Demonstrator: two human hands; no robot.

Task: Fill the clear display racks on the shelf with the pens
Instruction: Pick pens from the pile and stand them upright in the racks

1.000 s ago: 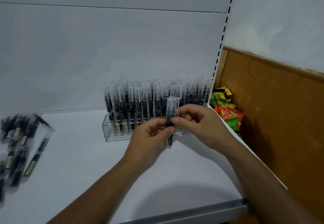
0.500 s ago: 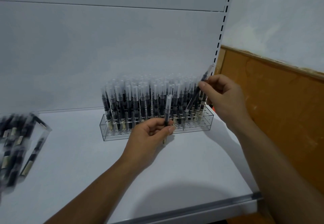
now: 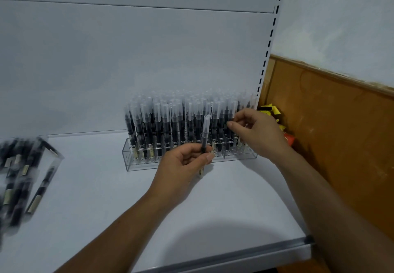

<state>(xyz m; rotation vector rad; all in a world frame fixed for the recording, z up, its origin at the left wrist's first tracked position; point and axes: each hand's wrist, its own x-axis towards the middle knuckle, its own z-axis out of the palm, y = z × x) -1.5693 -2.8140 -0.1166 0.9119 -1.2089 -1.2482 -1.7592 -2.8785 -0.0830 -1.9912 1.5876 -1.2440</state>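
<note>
A clear acrylic rack [image 3: 136, 161] stands on the white shelf [image 3: 106, 198] against the back panel, packed with several upright black pens with frosted caps [image 3: 162, 123]. My left hand [image 3: 183, 166] grips one such pen [image 3: 205, 131] upright, just in front of the rack's middle. My right hand [image 3: 255, 134] hovers in front of the rack's right part. Its thumb and forefinger are curled together against the racked pens. Whether they pinch one is hidden.
A blurred heap of loose pens in a clear sleeve [image 3: 23, 172] lies at the shelf's left. Colourful snack packets [image 3: 270, 110] sit right of the slotted shelf upright [image 3: 267, 55], beside a brown wooden panel [image 3: 332, 123]. The shelf's metal front lip [image 3: 234, 255] runs below my arms.
My right hand took a pen from my left hand, carried it up over the rack's right end, then came down and leftward. My left hand stayed put, now holding a single pen.
</note>
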